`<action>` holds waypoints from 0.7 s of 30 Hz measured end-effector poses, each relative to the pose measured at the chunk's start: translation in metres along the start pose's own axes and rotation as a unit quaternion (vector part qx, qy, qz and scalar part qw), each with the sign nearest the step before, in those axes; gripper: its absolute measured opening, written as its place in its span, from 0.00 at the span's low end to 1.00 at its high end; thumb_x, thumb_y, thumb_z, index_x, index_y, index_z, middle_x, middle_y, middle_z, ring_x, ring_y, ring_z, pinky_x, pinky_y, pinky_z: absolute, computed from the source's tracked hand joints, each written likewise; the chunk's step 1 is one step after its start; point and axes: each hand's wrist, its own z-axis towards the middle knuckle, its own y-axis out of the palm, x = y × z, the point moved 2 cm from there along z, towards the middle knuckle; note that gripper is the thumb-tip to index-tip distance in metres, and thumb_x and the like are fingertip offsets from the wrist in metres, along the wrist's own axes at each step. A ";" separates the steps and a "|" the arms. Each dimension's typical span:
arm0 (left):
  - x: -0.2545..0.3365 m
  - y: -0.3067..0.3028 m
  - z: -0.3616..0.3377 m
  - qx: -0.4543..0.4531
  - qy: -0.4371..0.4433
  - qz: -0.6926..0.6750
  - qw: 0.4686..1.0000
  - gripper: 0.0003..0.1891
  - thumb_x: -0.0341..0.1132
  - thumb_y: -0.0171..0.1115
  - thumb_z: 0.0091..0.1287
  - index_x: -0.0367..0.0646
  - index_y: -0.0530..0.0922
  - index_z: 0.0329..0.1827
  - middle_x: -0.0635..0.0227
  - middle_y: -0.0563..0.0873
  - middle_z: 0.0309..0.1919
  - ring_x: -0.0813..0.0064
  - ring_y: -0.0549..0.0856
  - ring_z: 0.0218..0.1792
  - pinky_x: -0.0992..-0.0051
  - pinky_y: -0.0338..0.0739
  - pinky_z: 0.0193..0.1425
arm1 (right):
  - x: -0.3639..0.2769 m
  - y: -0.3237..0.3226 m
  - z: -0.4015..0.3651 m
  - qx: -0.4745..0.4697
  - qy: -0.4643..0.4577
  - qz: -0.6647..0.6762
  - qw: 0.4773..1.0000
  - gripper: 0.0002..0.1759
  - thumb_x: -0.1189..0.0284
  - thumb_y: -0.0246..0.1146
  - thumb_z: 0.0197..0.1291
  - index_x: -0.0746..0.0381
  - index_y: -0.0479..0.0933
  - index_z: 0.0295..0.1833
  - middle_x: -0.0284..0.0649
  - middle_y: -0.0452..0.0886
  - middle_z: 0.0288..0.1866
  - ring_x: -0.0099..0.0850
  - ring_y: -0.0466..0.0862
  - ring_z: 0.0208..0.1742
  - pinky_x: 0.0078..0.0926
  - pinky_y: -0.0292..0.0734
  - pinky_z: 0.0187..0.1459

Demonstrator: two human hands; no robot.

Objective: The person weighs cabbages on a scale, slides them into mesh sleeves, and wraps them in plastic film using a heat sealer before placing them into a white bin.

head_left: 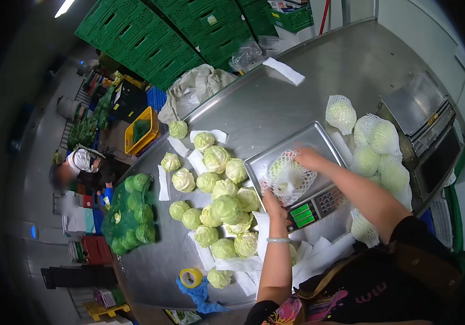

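Note:
A cabbage in white foam netting (288, 177) rests on the steel pan of a weighing scale (303, 142). My left hand (272, 203) grips the near edge of the netting. On its far edge sits my right hand (309, 158), fingers curled into the mesh. The scale's green display (303, 215) and keypad face me. A heap of bare green cabbages (219, 203) lies just left of the scale. Several netted cabbages (376, 151) are piled to the right.
White foam sleeves (319, 254) lie near the table's front edge, beside a yellow tape roll (191, 277) and blue gloves (201, 297). A green mesh sack of cabbages (132, 214) hangs at the left edge. A label printer (425, 119) stands right. A person (81, 168) crouches on the floor.

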 end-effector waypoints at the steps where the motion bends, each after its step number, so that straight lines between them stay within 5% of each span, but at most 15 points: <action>1: 0.003 0.006 -0.001 -0.003 0.043 -0.035 0.998 0.12 0.40 0.54 0.69 0.42 0.78 0.45 0.69 0.84 0.36 0.75 0.84 0.34 0.72 0.79 0.39 | -0.007 -0.001 -0.007 -0.029 0.034 0.013 0.999 0.19 0.63 0.61 0.57 0.64 0.77 0.49 0.56 0.83 0.42 0.54 0.83 0.45 0.45 0.77 0.46; 3: 0.008 0.008 -0.009 -0.035 0.094 -0.096 0.990 0.15 0.44 0.54 0.68 0.41 0.77 0.46 0.68 0.83 0.38 0.73 0.83 0.37 0.68 0.79 0.42 | -0.051 -0.015 -0.027 -0.084 0.100 0.037 0.991 0.19 0.64 0.64 0.57 0.62 0.77 0.51 0.54 0.83 0.47 0.52 0.83 0.48 0.42 0.77 0.47; 5: 0.023 0.008 -0.033 -0.127 0.079 -0.133 0.980 0.18 0.47 0.52 0.69 0.41 0.75 0.51 0.65 0.81 0.43 0.69 0.82 0.42 0.66 0.78 0.47 | -0.098 -0.032 -0.075 -0.057 0.009 0.073 0.996 0.23 0.56 0.64 0.56 0.65 0.76 0.47 0.55 0.84 0.39 0.53 0.83 0.43 0.46 0.77 0.46; 8: 0.043 0.009 -0.101 -0.274 0.023 -0.161 0.948 0.25 0.52 0.49 0.70 0.41 0.71 0.58 0.59 0.79 0.50 0.64 0.80 0.49 0.62 0.76 0.54 | -0.152 -0.062 -0.152 -0.055 -0.071 0.027 0.996 0.22 0.58 0.66 0.55 0.63 0.75 0.48 0.54 0.83 0.36 0.52 0.83 0.42 0.46 0.77 0.44; 11: 0.041 0.000 -0.173 -0.393 -0.019 -0.186 0.900 0.31 0.56 0.47 0.70 0.40 0.68 0.65 0.54 0.77 0.57 0.59 0.79 0.56 0.59 0.75 0.61 | -0.173 -0.090 -0.206 -0.115 -0.029 -0.021 0.993 0.23 0.59 0.68 0.56 0.62 0.74 0.52 0.51 0.83 0.40 0.50 0.83 0.45 0.42 0.76 0.45; 13: 0.023 -0.015 -0.202 -0.444 -0.045 -0.204 0.872 0.35 0.60 0.45 0.71 0.40 0.65 0.70 0.51 0.75 0.62 0.56 0.78 0.61 0.56 0.74 0.66 | -0.175 -0.099 -0.231 -0.008 -0.096 0.040 0.995 0.22 0.59 0.67 0.56 0.62 0.75 0.50 0.50 0.83 0.39 0.52 0.83 0.43 0.42 0.77 0.44; 15: -0.013 -0.044 -0.203 -0.307 -0.062 -0.142 0.939 0.35 0.60 0.46 0.69 0.40 0.67 0.69 0.51 0.76 0.61 0.56 0.78 0.60 0.56 0.74 0.65 | -0.164 -0.102 -0.245 0.097 -0.152 0.125 0.976 0.16 0.62 0.66 0.58 0.62 0.78 0.45 0.45 0.83 0.36 0.45 0.85 0.38 0.37 0.78 0.41; 16: -0.028 -0.056 -0.202 -0.239 -0.068 -0.107 0.963 0.35 0.60 0.46 0.68 0.39 0.68 0.68 0.52 0.77 0.61 0.56 0.79 0.60 0.56 0.74 0.65 | -0.149 -0.101 -0.254 0.064 0.006 0.243 0.968 0.13 0.65 0.65 0.57 0.62 0.79 0.42 0.43 0.83 0.34 0.41 0.85 0.38 0.34 0.78 0.39; 18: -0.049 -0.063 -0.202 -0.307 -0.157 -0.194 0.919 0.32 0.55 0.45 0.67 0.38 0.71 0.65 0.52 0.78 0.60 0.56 0.79 0.59 0.57 0.74 0.65 | -0.129 -0.103 -0.278 0.002 0.304 0.456 0.837 0.08 0.69 0.62 0.55 0.63 0.81 0.35 0.39 0.83 0.32 0.33 0.84 0.38 0.30 0.77 0.35; 19: -0.057 -0.062 -0.205 -0.338 -0.205 -0.235 0.888 0.31 0.52 0.45 0.67 0.38 0.72 0.64 0.53 0.79 0.59 0.57 0.79 0.59 0.57 0.73 0.65 | -0.120 -0.111 -0.294 -0.032 0.346 0.528 0.775 0.09 0.68 0.63 0.56 0.61 0.83 0.37 0.32 0.82 0.35 0.23 0.81 0.43 0.24 0.75 0.35; 21: -0.057 -0.055 -0.220 -0.355 -0.214 -0.205 0.887 0.31 0.51 0.47 0.65 0.37 0.72 0.64 0.53 0.79 0.60 0.54 0.79 0.59 0.57 0.72 0.66 | -0.091 -0.114 -0.333 0.003 0.329 0.453 0.829 0.11 0.66 0.63 0.57 0.61 0.82 0.41 0.34 0.83 0.38 0.24 0.82 0.44 0.26 0.76 0.38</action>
